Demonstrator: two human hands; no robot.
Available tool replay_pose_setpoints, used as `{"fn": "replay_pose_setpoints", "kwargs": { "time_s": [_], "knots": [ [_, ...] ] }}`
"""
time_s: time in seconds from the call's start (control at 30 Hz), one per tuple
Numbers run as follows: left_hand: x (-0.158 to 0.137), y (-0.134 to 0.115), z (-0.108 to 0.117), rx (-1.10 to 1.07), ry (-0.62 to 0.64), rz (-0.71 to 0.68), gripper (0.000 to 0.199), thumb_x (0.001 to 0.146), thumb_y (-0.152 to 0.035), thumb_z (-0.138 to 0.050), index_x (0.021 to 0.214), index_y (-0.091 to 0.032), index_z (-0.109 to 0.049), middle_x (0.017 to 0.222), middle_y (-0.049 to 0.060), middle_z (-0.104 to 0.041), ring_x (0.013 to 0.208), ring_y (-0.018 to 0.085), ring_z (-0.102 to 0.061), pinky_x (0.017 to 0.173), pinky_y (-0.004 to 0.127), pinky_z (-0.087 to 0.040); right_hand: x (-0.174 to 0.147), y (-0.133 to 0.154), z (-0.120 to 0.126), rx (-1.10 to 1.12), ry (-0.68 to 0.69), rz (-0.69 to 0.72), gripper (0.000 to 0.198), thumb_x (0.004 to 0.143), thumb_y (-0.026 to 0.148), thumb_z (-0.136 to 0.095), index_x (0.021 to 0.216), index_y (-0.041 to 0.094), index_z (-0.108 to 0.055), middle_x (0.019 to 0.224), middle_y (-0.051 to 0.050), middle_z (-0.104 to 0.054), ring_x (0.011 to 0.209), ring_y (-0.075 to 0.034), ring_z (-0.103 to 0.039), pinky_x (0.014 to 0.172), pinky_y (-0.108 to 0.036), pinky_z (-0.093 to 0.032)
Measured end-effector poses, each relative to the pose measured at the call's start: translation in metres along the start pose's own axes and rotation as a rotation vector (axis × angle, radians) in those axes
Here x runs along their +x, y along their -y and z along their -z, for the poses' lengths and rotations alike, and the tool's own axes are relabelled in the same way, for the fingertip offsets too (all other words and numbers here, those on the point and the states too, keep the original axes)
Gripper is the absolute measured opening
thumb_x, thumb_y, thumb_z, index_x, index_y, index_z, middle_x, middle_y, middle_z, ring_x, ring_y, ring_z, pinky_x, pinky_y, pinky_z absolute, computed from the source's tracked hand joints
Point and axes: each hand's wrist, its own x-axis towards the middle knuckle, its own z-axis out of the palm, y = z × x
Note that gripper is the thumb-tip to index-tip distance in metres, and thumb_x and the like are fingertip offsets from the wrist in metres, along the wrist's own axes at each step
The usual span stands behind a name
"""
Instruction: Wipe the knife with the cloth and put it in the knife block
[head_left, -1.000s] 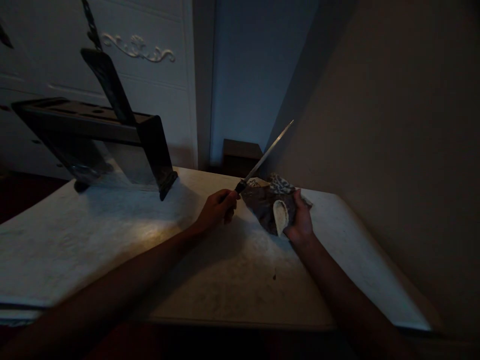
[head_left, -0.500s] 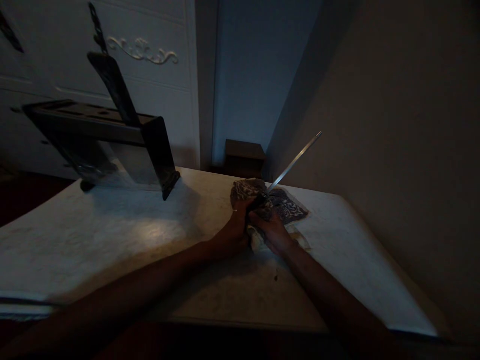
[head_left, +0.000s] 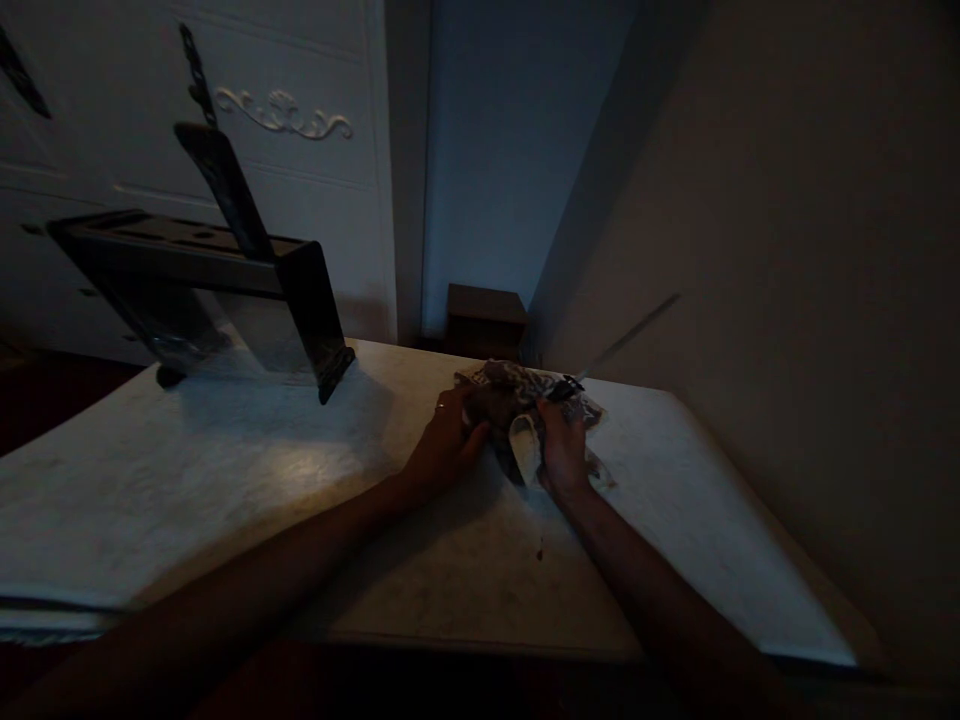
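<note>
1. The left hand (head_left: 448, 440) rests on the table, fingers curled against the near side of a patterned cloth (head_left: 517, 395). A second ago this same hand held the knife's handle out in the open, the blade raised clear of the cloth. Now it presses the bundle instead.

2. The right hand (head_left: 562, 445) is closed round the cloth's right side, and a pale fold of it shows between the two hands. A second ago it simply held the cloth, apart from the left hand. Now both hands meet on it.

3. The knife (head_left: 628, 335) sticks out of the bundle, its blade slanting up to the right as a faint, blurred streak against the wall. Its handle end is buried in the cloth by the right hand. Over the last second the blade has swung lower and further right, so it looks to be drawn through the cloth, which reads as wiping.

4. The cloth lies at the far middle of the white table (head_left: 225, 500), close to the wall.

5. Further left stands a dark knife block (head_left: 202, 270), tilted, with one dark handle (head_left: 221, 185) poking up. It has not been touched.

6. Beyond the table, a small dark box (head_left: 486, 310) sits by the doorway. The room is dim, so finer detail is lost.
</note>
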Motion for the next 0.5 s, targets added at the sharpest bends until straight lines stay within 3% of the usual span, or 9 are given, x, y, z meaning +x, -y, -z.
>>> {"fn": "replay_pose_setpoints", "kwargs": {
  "time_s": [0.17,0.3,0.4,0.5],
  "knots": [
    [0.002,0.002,-0.001,0.019,-0.013,-0.02,0.038,0.085,-0.028,-0.053,0.12,-0.015,-0.048,0.12,0.014,-0.053,0.114,0.026,-0.053,0.099,0.046,-0.046,0.005,-0.002,0.002,-0.004,0.081,-0.03,0.032,0.063,0.038,-0.07,0.085,0.018,-0.06,0.071,0.002,-0.067,0.062,-0.016,-0.063,0.062,-0.029,-0.053],
    [0.002,-0.003,-0.002,0.018,-0.001,-0.06,0.033,0.085,-0.028,-0.053,0.116,-0.016,-0.052,0.116,0.014,-0.056,0.109,0.026,-0.055,0.095,0.043,-0.047,0.011,-0.007,0.003,0.008,0.041,-0.1,0.033,0.061,0.039,-0.067,0.087,0.02,-0.059,0.07,0.002,-0.068,0.065,-0.018,-0.065,0.063,-0.03,-0.054],
    [0.0,-0.009,-0.001,0.037,0.072,-0.071,0.027,0.088,-0.031,-0.051,0.11,-0.016,-0.055,0.106,0.011,-0.061,0.096,0.023,-0.06,0.083,0.037,-0.049,0.015,-0.007,0.001,-0.001,0.011,-0.121,0.037,0.062,0.042,-0.068,0.089,0.019,-0.061,0.071,0.0,-0.069,0.067,-0.02,-0.067,0.064,-0.033,-0.055],
    [-0.003,-0.017,0.0,0.098,0.174,-0.069,0.021,0.089,-0.036,-0.05,0.094,-0.017,-0.058,0.086,0.006,-0.063,0.075,0.018,-0.058,0.068,0.03,-0.045,0.015,-0.006,0.0,-0.017,0.022,-0.049,0.04,0.061,0.044,-0.074,0.089,0.017,-0.065,0.078,-0.002,-0.071,0.071,-0.022,-0.067,0.067,-0.035,-0.055]
  ]
}}
